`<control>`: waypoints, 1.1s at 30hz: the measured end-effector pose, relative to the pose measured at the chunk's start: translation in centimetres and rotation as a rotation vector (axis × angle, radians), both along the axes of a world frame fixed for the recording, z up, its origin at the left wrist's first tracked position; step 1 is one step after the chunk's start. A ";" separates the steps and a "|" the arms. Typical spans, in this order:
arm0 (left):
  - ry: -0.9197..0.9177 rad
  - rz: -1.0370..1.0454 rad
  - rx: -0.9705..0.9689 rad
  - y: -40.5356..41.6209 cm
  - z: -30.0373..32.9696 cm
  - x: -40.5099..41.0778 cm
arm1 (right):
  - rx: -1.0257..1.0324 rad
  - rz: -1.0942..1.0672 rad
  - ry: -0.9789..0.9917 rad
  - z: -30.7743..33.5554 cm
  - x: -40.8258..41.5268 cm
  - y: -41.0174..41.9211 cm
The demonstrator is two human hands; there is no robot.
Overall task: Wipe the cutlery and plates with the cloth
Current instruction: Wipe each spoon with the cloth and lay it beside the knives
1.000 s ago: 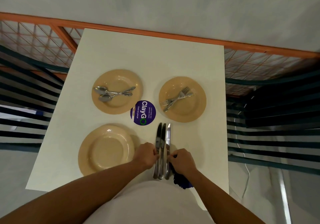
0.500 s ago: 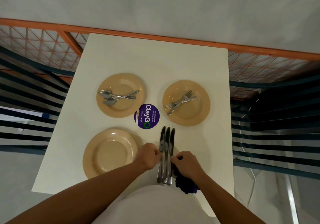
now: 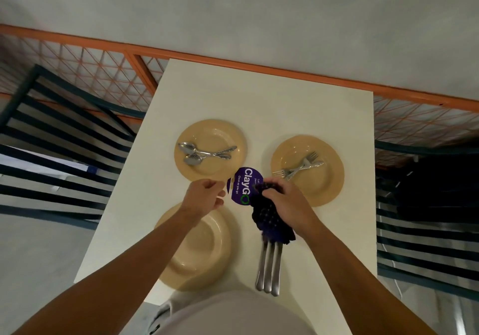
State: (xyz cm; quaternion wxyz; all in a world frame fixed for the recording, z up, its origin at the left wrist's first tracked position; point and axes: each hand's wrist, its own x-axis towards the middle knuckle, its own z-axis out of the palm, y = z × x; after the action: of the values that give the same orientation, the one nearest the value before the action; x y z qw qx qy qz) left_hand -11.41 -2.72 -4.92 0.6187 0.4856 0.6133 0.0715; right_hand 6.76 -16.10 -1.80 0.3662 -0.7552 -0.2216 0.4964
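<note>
Hands hover over the counter: the right hand grips the dark cloth, draped over three knives; the left hand, loosely curled, holds nothing beside the purple sticker. Around the sticker sit three plates, two spoons, two forks.

materials and finishes on the table

knives, spoons and forks were polished metal; three plates showed a smooth tan semi-gloss; cloth was dark woven fabric; table was matt cream; sticker was glossy purple.
</note>
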 end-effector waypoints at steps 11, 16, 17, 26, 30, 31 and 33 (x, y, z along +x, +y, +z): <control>-0.024 0.118 -0.012 6.3 -1.8 -1.7 | -0.030 0.433 -0.621 -3.8 0.1 15.1; -0.035 0.145 -0.100 8.5 -2.9 -1.5 | -0.098 0.617 -0.718 -7.6 -0.6 19.6; -0.040 0.140 -0.114 8.7 -3.1 -1.4 | -0.119 0.653 -0.733 -8.4 -0.7 20.2; -0.042 0.111 -0.173 9.8 -4.7 -1.3 | -0.194 0.850 -0.895 -10.3 -1.7 22.1; -0.057 0.078 -0.150 9.4 -4.1 -1.3 | -0.218 0.760 -0.781 -9.5 -0.9 21.3; -0.063 0.056 -0.133 9.2 -3.8 -1.2 | -0.228 0.708 -0.721 -8.6 -0.7 20.8; -0.097 0.020 -0.098 8.6 -3.0 -0.8 | -0.227 0.599 -0.562 -6.7 -0.6 19.6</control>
State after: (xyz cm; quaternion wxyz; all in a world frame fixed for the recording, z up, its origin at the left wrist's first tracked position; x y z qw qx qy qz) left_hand -12.25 5.93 -7.94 0.6700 0.4446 0.5902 0.0712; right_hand 6.15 3.54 -8.54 0.0458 -0.7989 -0.4664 0.3771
